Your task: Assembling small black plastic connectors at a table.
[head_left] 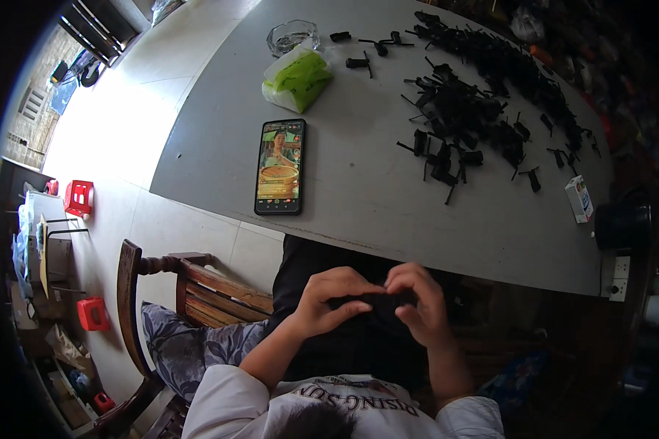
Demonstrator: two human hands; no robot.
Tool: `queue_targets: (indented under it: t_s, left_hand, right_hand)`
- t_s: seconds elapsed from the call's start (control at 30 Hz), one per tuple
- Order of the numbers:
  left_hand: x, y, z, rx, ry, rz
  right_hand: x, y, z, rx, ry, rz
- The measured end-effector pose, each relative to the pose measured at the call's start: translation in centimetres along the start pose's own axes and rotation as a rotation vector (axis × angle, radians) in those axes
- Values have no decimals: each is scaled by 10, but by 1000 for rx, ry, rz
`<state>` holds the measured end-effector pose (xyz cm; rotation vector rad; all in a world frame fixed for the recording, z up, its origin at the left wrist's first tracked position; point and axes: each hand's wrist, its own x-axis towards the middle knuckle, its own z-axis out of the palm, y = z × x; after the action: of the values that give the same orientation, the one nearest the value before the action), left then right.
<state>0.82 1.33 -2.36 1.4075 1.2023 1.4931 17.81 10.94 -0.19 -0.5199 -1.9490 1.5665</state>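
Observation:
My left hand (pixel 335 296) and my right hand (pixel 422 301) meet fingertip to fingertip over my lap, just off the near edge of the grey table (pixel 359 194). Both are closed in a pinch with thumbs bent inward. Something small and dark seems to sit between them, but against my black trousers (pixel 300 267) I cannot make it out. Up on the table, at the right, lies a loose heap of small black plastic parts (pixel 461 106) with thin stems. A few stray parts (pixel 358 64) lie apart at the far side.
A phone (pixel 279 168) with a lit screen lies left of the heap. Beyond it are a green and white plastic bag (pixel 297 79) and a glass ashtray (pixel 293 36). A small white carton (pixel 579 199) stands at the right. A wooden chair (pixel 216 289) and red stools (pixel 78 198) are at left.

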Motion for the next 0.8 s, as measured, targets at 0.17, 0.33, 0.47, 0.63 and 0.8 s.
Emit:
queue_targets:
  t_s: [0.17,0.33,0.47,0.63,0.8]
  left_hand:
    - [5,8,-2,99,-121,111]
    - [8,16,3,371,-59,209]
    - [8,15,6,390,-26,217]
    - [1,19,4,358,-12,154]
    - [3,12,-5,155,-115,188]
  right_hand:
    - [-11,4,-5,456,-275,457]
    - [-13,7,3,618,-64,439]
    - [-14,10,20,787,103,416]
    - [-16,12,23,961,46,480]
    - [-17,8,9,1046,-176,618]
